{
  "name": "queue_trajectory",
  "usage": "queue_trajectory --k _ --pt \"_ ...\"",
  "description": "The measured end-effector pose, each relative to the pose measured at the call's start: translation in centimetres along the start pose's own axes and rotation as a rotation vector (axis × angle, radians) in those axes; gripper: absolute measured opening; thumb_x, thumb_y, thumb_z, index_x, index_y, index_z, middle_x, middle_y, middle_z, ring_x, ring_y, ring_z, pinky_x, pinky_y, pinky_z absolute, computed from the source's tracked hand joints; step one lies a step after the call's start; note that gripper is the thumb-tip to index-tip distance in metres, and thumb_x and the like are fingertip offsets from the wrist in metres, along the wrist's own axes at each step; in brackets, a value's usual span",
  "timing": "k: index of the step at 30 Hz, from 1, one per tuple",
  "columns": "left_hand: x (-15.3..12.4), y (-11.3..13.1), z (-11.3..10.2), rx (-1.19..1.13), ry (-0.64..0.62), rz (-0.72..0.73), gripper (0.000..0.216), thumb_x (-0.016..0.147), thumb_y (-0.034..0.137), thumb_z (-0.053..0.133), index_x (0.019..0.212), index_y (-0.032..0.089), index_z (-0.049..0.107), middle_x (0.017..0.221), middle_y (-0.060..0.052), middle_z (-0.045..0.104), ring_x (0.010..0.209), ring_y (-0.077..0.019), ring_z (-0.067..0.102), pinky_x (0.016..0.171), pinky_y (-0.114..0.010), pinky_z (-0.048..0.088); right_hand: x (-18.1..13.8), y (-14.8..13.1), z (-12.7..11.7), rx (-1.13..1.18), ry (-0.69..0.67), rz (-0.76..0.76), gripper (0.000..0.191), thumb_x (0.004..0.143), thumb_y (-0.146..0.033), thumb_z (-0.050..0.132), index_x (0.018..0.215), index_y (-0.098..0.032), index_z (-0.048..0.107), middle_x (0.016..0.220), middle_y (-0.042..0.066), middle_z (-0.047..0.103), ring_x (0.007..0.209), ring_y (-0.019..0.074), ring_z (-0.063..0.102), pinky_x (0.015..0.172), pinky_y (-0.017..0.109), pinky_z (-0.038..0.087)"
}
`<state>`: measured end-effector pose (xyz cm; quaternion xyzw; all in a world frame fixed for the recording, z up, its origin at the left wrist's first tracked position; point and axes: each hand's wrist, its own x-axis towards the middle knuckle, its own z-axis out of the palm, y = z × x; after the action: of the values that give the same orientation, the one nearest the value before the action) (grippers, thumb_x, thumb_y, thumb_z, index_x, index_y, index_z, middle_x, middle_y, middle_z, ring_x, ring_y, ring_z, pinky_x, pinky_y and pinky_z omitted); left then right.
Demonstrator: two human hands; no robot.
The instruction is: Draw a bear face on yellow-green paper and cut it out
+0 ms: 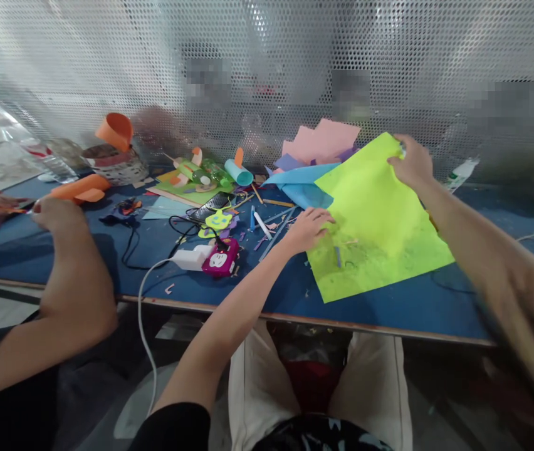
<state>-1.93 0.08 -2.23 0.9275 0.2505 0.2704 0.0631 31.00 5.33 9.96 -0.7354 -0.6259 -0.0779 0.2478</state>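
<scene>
A large yellow-green sheet (375, 207) stretches over the right part of the table, its far corner lifted. My right hand (412, 163) grips that raised corner between thumb and fingers. At the sheet's left edge lies my left hand (311, 229), fingers fairly straight and apart, touching the edge. Behind the sheet are blue sheets (302, 185), partly covered by it, and a fan of pink paper (321, 141). Left of my left hand are a white pen (262, 225), a blue pen (252, 218) and a clear ruler (277, 235).
A pink power adapter (221, 258) with a white plug and cable sits near the front edge. Scraps, a light-blue tube (239, 173) and a decorated basket (114, 166) stand leftward. A co-worker's hands (57, 213) are beside an orange tube (79, 186). A perforated metal panel (267, 75) rises behind.
</scene>
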Motion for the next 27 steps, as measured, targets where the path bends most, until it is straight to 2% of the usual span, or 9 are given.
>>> queue_trajectory --k 4,8,13,16,19,21,22,25,27 --pt "-0.3 1.5 1.1 -0.187 -0.178 0.159 0.046 0.098 0.047 0.064 0.135 0.021 0.064 0.141 -0.014 0.064 0.132 -0.0272 0.057 0.116 -0.040 0.038 -1.2 -1.2 1.7 0.014 0.089 -0.003 0.064 0.108 -0.027 0.051 0.163 -0.006 0.026 0.154 0.030 0.030 0.143 0.0284 0.042 0.109 0.041 0.035" --pt "-0.4 2.6 1.5 -0.185 -0.383 0.127 0.049 0.093 0.057 0.068 0.129 0.025 0.070 0.140 -0.011 0.064 0.127 -0.0305 0.059 0.109 -0.042 0.042 -3.9 -2.7 3.1 0.099 0.120 -0.166 0.061 0.104 -0.027 0.057 0.157 -0.010 0.033 0.148 0.025 0.037 0.132 0.0282 0.049 0.109 0.043 0.041" --pt "0.1 2.6 0.7 -0.235 -0.494 0.111 0.023 0.099 0.041 0.062 0.108 0.023 0.074 0.106 -0.006 0.074 0.102 -0.0218 0.067 0.090 -0.031 0.047 -10.6 -4.4 5.3 0.407 0.024 -0.433 0.044 0.102 -0.023 0.048 0.145 -0.016 0.051 0.133 0.017 0.055 0.122 0.0282 0.055 0.113 0.044 0.043" --pt "0.2 2.3 0.1 -0.273 -0.512 0.112 0.018 0.097 0.034 0.064 0.101 0.020 0.074 0.100 -0.006 0.074 0.092 -0.0200 0.067 0.083 -0.030 0.048 -14.2 -3.9 6.0 0.587 -0.134 -0.447 0.038 0.106 -0.033 0.041 0.139 -0.022 0.055 0.115 0.011 0.062 0.098 0.0253 0.061 0.098 0.042 0.051" --pt "0.1 1.9 -0.3 -0.314 -0.577 0.107 0.014 0.094 0.027 0.065 0.102 0.020 0.074 0.101 -0.006 0.074 0.087 -0.0184 0.067 0.079 -0.029 0.049 -15.8 -2.4 5.9 0.646 -0.235 -0.362 0.036 0.107 -0.043 0.038 0.131 -0.023 0.058 0.103 0.009 0.065 0.079 0.0214 0.058 0.077 0.037 0.051" --pt "0.0 1.4 -0.7 -0.219 -0.520 0.022 0.015 0.094 0.018 0.062 0.103 0.020 0.074 0.104 -0.007 0.074 0.091 -0.0196 0.068 0.082 -0.030 0.051 -15.9 -1.8 5.7 0.669 -0.199 -0.291 0.036 0.107 -0.047 0.039 0.117 -0.022 0.062 0.097 0.008 0.065 0.073 0.0193 0.055 0.068 0.034 0.048" --pt "0.0 1.1 -1.0 -0.123 -0.421 -0.054 0.020 0.093 0.012 0.059 0.104 0.019 0.074 0.108 -0.008 0.073 0.097 -0.0212 0.068 0.087 -0.031 0.051 -15.9 -1.7 5.6 0.692 -0.148 -0.253 0.036 0.107 -0.049 0.039 0.112 -0.022 0.063 0.094 0.008 0.064 0.070 0.0181 0.053 0.065 0.033 0.046" --pt "0.0 0.4 -1.7 0.189 0.021 -0.256 0.040 0.091 -0.002 0.045 0.113 0.017 0.073 0.132 -0.014 0.065 0.124 -0.0270 0.059 0.108 -0.040 0.046 -15.9 -2.3 5.7 0.825 0.013 -0.139 0.040 0.106 -0.054 0.037 0.112 -0.024 0.063 0.083 0.004 0.059 0.060 0.0151 0.045 0.056 0.031 0.040" --pt "0.1 0.7 -1.7 0.257 0.136 -0.250 0.040 0.095 0.003 0.043 0.119 0.019 0.072 0.141 -0.012 0.061 0.131 -0.0286 0.054 0.113 -0.043 0.042 -16.2 -3.0 6.2 0.928 0.045 -0.082 0.041 0.106 -0.057 0.037 0.111 -0.025 0.063 0.073 0.001 0.051 0.056 0.0145 0.041 0.052 0.031 0.036"
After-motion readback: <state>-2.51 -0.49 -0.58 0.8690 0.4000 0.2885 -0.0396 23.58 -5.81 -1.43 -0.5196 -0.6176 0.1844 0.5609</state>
